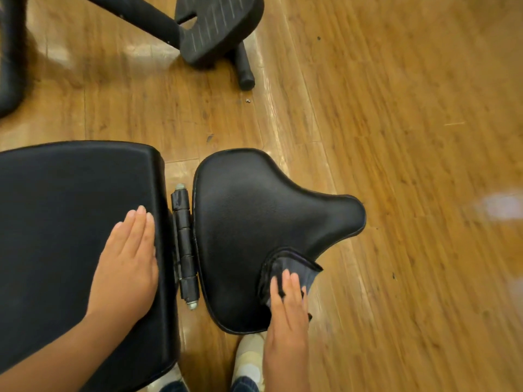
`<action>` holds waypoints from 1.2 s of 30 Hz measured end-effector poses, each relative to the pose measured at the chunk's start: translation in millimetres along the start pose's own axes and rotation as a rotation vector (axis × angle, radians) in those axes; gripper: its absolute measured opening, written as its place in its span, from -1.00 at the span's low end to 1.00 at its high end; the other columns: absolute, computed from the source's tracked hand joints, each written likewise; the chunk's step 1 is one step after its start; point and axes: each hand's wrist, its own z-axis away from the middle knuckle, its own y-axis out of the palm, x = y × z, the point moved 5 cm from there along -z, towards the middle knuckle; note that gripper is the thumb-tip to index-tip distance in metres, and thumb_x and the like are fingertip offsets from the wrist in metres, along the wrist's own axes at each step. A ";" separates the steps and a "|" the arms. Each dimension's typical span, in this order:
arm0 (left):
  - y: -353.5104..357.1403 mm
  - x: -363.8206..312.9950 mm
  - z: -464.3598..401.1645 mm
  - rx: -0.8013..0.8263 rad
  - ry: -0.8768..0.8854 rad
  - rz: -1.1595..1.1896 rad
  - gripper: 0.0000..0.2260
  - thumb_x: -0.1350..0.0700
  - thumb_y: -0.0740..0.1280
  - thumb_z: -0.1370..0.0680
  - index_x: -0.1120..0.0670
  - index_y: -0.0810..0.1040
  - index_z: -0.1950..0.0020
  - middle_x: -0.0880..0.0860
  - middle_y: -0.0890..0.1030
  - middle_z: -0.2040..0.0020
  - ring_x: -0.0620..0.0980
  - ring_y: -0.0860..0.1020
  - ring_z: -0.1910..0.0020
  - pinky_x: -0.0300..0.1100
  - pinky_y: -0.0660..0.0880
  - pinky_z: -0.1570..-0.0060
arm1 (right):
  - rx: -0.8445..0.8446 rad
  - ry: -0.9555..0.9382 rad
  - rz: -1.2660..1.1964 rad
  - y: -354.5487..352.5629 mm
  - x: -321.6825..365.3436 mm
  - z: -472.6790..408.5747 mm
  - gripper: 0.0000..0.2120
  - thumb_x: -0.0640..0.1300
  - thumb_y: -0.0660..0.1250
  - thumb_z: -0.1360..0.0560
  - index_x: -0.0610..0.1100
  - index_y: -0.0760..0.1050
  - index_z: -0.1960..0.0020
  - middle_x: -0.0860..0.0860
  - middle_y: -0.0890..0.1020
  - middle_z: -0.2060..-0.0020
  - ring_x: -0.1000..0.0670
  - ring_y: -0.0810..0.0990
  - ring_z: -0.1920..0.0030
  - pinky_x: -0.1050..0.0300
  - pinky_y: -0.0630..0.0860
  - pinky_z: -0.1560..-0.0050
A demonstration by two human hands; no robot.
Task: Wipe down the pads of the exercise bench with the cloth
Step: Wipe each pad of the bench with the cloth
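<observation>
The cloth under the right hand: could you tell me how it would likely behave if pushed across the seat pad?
The cloth looks floppy: it lies folded and creased under the right hand, so it would probably bunch unless pressed flat. It seems thin and light. The seat pad looks smooth, so it should slide fairly easily.

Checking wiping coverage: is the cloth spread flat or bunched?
Bunched: the cloth shows folds and a doubled edge under the right hand.
</observation>
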 end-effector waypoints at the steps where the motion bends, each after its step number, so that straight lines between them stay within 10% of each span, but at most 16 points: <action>1: 0.2 -0.1 -0.6 0.000 0.000 -0.003 -0.51 0.12 -0.04 -0.58 0.37 0.22 -0.43 0.32 0.26 -0.45 0.21 0.19 -0.46 -0.05 -0.10 -0.49 | -0.035 0.040 -0.019 -1.1 1.5 -0.8 -0.55 -0.34 -0.05 -0.46 -0.21 0.25 -0.33 0.12 -0.14 -0.50 0.06 -0.11 -0.49 0.11 -0.16 -0.46; 8: 1.4 -0.1 -1.0 0.012 0.010 -0.011 -0.50 0.11 -0.05 -0.58 0.37 0.20 -0.43 0.31 0.24 -0.46 0.21 0.18 -0.47 -0.07 -0.12 -0.50 | -0.185 0.308 -0.183 -5.7 0.6 -20.3 -0.46 -0.38 0.07 -0.47 -0.09 0.23 -0.41 0.22 0.01 -0.49 0.09 -0.05 -0.49 0.17 -0.07 -0.45; 17: 0.9 1.4 -2.0 0.012 0.005 0.024 -0.50 0.10 -0.04 -0.58 0.35 0.18 -0.45 0.29 0.23 -0.47 0.18 0.15 -0.48 -0.13 -0.17 -0.49 | -0.409 0.453 -0.307 -41.8 -45.1 -115.9 -0.58 -0.43 0.09 -0.53 -0.25 0.35 -0.37 -0.15 0.30 -0.42 -0.05 0.07 -0.48 -0.07 -0.07 -0.47; 25: 1.0 -1.2 -4.1 0.105 -0.029 -0.107 -0.49 0.13 -0.02 -0.52 0.41 0.31 -0.37 0.34 0.34 -0.39 0.27 0.29 -0.39 -0.03 -0.10 -0.47 | -0.256 0.445 -0.160 -60.9 -65.4 -140.3 -0.64 -0.42 0.11 -0.54 -0.28 0.42 -0.30 -0.19 0.38 -0.36 -0.08 0.17 -0.45 -0.04 -0.06 -0.46; 31: -21.0 -31.9 -17.7 0.042 -0.153 -0.019 -0.49 0.05 -0.04 -0.58 0.36 0.40 -0.33 0.31 0.45 -0.33 0.24 0.45 -0.31 0.08 0.33 -0.31 | -0.185 0.370 -0.091 -61.2 -61.0 -142.7 -0.62 -0.49 0.14 -0.48 -0.33 0.44 -0.26 -0.26 0.41 -0.32 -0.16 0.23 -0.43 -0.17 0.00 -0.45; 36: -32.5 -96.2 -47.2 -0.008 -0.170 0.175 -0.53 0.06 0.04 -0.63 0.26 0.14 -0.49 0.18 0.17 -0.50 0.10 0.20 -0.48 -0.08 0.10 -0.41 | -0.140 0.370 -0.016 -65.4 -56.9 -146.2 -0.63 -0.48 0.18 -0.46 -0.33 0.45 -0.26 -0.24 0.44 -0.30 -0.17 0.26 -0.41 -0.17 0.04 -0.44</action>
